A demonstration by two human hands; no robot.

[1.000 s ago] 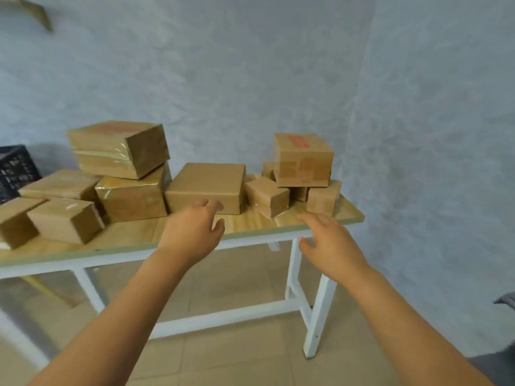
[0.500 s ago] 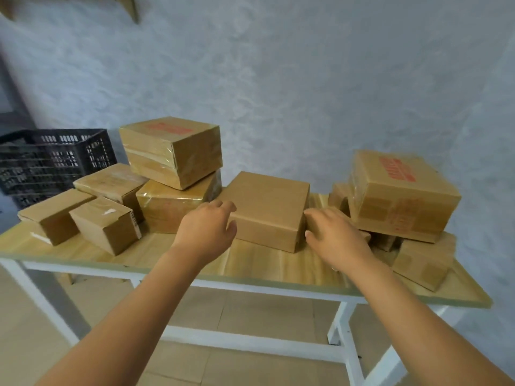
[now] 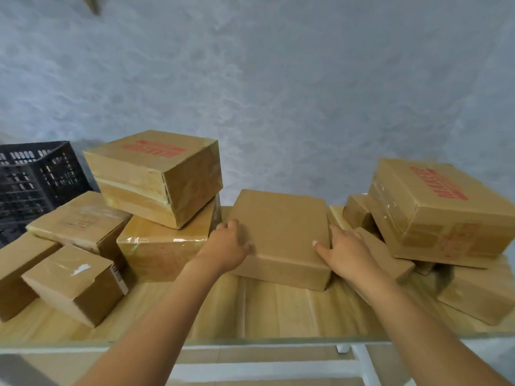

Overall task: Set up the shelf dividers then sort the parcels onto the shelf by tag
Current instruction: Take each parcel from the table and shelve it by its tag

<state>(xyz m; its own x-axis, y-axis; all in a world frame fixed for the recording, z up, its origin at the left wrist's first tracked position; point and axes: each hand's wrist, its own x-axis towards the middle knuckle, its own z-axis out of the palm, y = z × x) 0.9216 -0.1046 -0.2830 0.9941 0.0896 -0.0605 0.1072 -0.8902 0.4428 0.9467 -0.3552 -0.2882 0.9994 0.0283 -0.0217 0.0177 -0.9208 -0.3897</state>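
A flat plain brown parcel (image 3: 281,229) lies in the middle of the wooden table (image 3: 273,310). My left hand (image 3: 228,246) grips its left edge, with the fingers curled over the side. My right hand (image 3: 345,252) holds its right edge, the thumb on top and the fingers down the side. The parcel rests on the table. No tag shows on its top. No shelf or divider is in view.
Left of the parcel, a box with red print (image 3: 156,174) sits on a taped box (image 3: 161,246), with smaller boxes (image 3: 72,282) in front and a black crate (image 3: 30,176) behind. At the right a large red-printed box (image 3: 440,215) lies on small ones. A grey wall stands close behind.
I have come closer to the table. Both hands moved forward from short of the flat parcel onto its left and right edges.
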